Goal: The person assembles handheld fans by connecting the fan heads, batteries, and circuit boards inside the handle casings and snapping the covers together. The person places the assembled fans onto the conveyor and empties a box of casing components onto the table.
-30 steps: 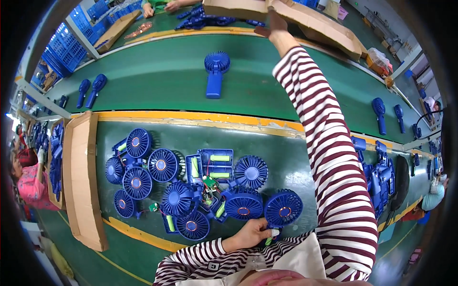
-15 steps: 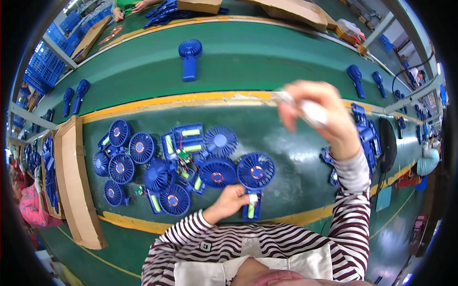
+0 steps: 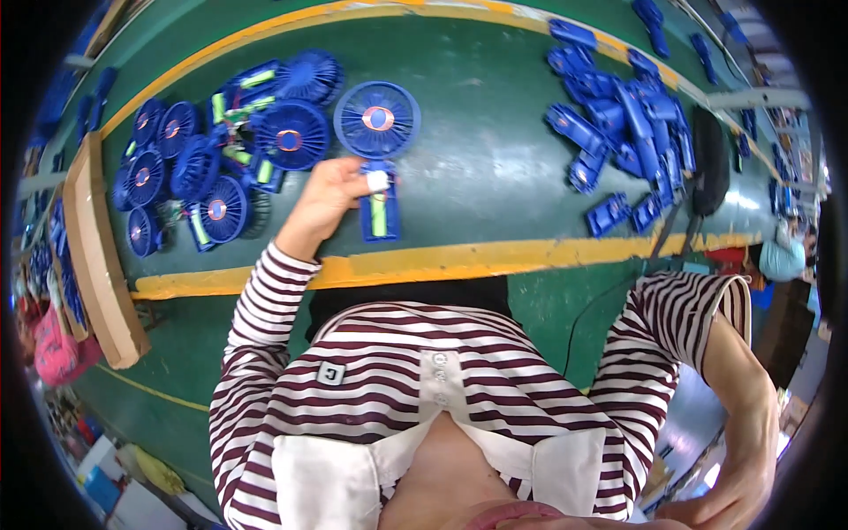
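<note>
My left hand (image 3: 329, 196), a white cover on one fingertip, grips a blue handheld fan (image 3: 378, 120) at its neck. That fan lies on the green table, grille up with a copper-coloured ring at its centre. Its opened handle points toward me and shows a light-green battery (image 3: 379, 216). My right hand (image 3: 720, 508) is raised off the table at the lower right, bent back close to me; its fingers are out of sight at the picture's lower edge. Left of the held fan lies a cluster of similar blue fans (image 3: 290, 135), several with exposed green batteries and wires.
Blue handle shells (image 3: 632, 119) are heaped on the right of the table. A black elongated object (image 3: 710, 163) lies beside them. A cardboard box edge (image 3: 95, 256) stands at the left. Yellow tape (image 3: 459, 260) runs along the near table edge.
The view has shifted, so the table sits higher in the picture. My right hand has swung from above the table to the lower right beside me. My left hand still grips the fan.
</note>
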`<state>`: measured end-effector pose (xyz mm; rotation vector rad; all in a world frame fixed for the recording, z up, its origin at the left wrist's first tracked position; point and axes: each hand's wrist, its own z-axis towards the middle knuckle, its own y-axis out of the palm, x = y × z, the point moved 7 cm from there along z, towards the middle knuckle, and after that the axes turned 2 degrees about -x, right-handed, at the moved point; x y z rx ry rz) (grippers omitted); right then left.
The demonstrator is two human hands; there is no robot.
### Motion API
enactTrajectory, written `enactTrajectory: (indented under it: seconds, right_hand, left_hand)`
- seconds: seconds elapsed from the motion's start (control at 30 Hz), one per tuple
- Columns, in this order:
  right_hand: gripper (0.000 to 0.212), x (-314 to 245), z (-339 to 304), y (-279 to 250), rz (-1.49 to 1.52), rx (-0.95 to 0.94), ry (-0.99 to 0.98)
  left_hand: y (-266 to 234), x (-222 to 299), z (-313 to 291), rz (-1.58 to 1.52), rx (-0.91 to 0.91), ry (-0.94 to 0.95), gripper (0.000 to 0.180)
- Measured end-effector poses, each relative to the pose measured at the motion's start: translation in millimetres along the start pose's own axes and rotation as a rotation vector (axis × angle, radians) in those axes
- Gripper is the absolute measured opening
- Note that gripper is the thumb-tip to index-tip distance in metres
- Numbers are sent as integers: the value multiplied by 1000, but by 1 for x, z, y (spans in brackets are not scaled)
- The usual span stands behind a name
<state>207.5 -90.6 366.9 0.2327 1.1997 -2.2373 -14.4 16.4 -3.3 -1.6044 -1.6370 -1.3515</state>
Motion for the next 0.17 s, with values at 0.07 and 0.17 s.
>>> enactTrajectory:
  seconds: [0.07,0.17]
  right_hand:
    - [21,-2,-1,9,-122,464,404]
    - [23,-26,-11,33,-319,961,827]
  left_hand:
    - [6,-1,-4,-90,39,-39,25]
    - [15,-10,-3,-166,-3,-76,27]
